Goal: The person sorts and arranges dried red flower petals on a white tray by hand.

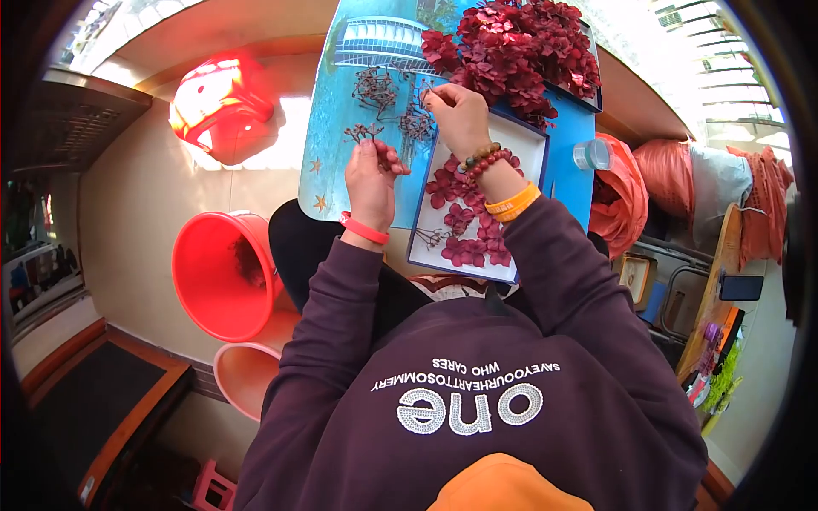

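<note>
Now we see the left hand (371, 179) at frame centre pinching a small dark stem cluster (361, 131) upright, while the right hand (460, 115) just above closes its fingertips on another sprig over the blue board (345, 111). Stripping stems looks underway; next calls for a gentle pluck, with red petals (464, 217) lying in the white tray (532, 140) below.

Red bucket (217, 277) glossy plastic; blue board (341, 128) glossy printed; petals (511, 51) matt cloth-like.
</note>
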